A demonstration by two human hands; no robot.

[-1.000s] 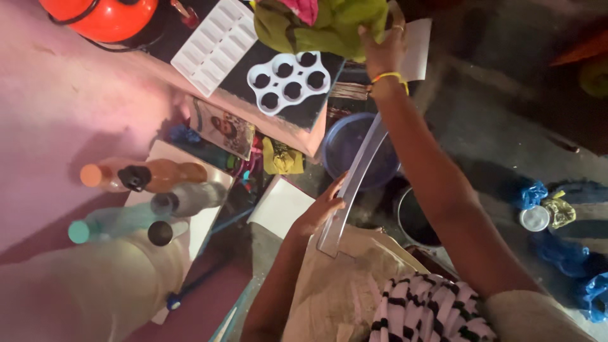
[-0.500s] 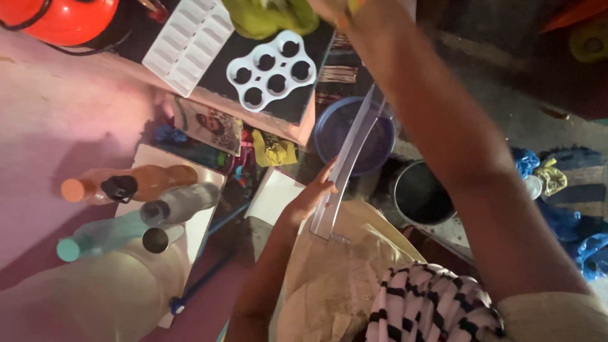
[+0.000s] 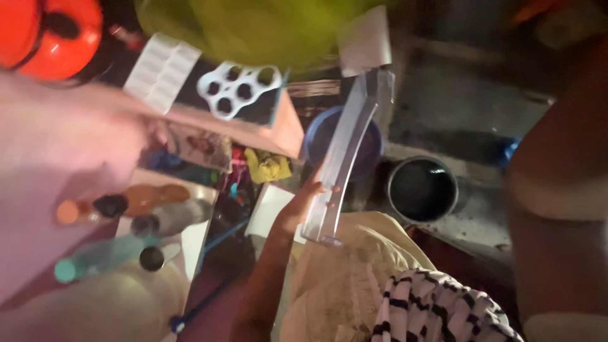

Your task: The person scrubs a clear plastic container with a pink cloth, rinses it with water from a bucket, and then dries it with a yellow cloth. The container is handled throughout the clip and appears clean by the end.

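- Head view, what has changed: the yellow-green cloth [image 3: 253, 28] that sat bunched on the dark tabletop [image 3: 190, 95] a second ago is now lifted — it fills the top of the picture as a blur, above the white six-hole mould [image 3: 239, 88] and the white ridged tray [image 3: 161, 71]. So the cloth is off the tabletop and in the air.
- The left hand [image 3: 304, 199] has kept its place: fingers curled onto the edge of the long clear plastic strip [image 3: 342, 158], which stands tilted over the blue basin [image 3: 316, 136], its lower end by the lap.
- Head view, hard to make out: the right hand is out of frame — only the upper arm [image 3: 557, 190] shows at the right edge, so its grip on the cloth cannot be told.
- Motion blur smears the bottles [image 3: 126, 206] and the orange vessel [image 3: 50, 31]; the dark pot [image 3: 421, 189] looks empty, though I cannot be sure.
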